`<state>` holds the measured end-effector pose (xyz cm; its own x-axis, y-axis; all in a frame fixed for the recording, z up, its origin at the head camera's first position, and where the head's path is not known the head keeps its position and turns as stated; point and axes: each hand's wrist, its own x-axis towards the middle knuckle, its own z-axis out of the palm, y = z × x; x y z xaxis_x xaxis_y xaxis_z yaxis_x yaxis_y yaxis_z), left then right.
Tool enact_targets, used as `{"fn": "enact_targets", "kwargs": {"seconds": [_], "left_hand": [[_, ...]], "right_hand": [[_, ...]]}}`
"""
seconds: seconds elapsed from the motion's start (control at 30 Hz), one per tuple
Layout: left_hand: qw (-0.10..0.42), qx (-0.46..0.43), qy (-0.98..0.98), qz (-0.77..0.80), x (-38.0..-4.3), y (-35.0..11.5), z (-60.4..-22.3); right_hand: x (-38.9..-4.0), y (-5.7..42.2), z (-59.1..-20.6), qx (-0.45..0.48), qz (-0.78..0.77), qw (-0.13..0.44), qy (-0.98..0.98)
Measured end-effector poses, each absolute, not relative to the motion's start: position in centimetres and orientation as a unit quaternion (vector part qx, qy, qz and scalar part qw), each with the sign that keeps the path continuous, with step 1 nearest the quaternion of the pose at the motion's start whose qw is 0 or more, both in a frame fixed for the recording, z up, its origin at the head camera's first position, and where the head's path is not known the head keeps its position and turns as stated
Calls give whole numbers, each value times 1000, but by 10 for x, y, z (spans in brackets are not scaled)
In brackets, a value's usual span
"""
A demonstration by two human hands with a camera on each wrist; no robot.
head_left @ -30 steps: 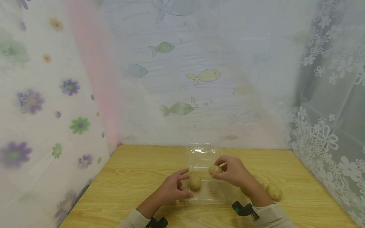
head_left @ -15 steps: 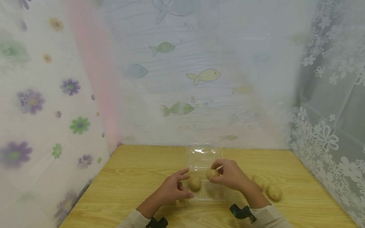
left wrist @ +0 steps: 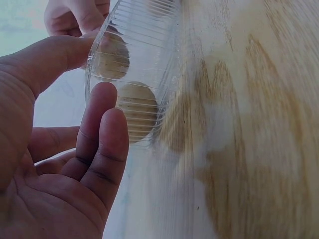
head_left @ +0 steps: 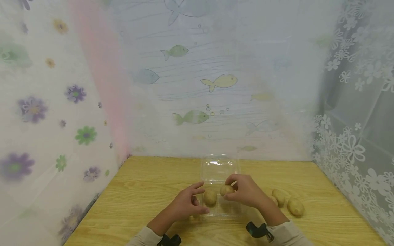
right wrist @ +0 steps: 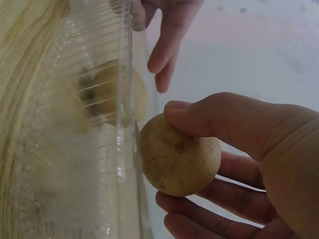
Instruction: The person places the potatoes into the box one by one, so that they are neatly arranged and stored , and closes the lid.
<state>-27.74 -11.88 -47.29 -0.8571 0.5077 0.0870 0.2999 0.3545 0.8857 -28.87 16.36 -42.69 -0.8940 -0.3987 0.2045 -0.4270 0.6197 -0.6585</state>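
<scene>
A clear plastic clamshell box (head_left: 220, 213) lies on the table with its lid (head_left: 217, 169) tipped back. One potato (head_left: 210, 197) sits in its left end and shows through the ribbed wall in the left wrist view. My right hand (head_left: 247, 191) pinches a second potato (right wrist: 179, 157) between thumb and fingers, over the box's right half. In the right wrist view, this potato is right at the box rim. My left hand (head_left: 187, 201) is at the box's left end, thumb and fingers spread, with fingertips (left wrist: 114, 124) against the wall.
To the right, partly behind my right wrist, lie three more potatoes (head_left: 296, 206). The wood-grain table (head_left: 147, 184) is bordered by a fish-print curtain (head_left: 184, 136) behind and flowered sheets at both sides. Dark wrist mounts (head_left: 258, 230) hang below both sleeves.
My right hand has carried its potato left and down, closer to the potato in the box. The potatoes at right are less covered by my arm. The left hand has stayed put.
</scene>
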Motion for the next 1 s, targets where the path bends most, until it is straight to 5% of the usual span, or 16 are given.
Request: {"fn": "enact_targets", "kwargs": {"seconds": [1.0], "left_hand": [[105,244,814,516,-276,-118,-472]], "right_hand": [[-294,152,-451,245,306,43,-919]]}}
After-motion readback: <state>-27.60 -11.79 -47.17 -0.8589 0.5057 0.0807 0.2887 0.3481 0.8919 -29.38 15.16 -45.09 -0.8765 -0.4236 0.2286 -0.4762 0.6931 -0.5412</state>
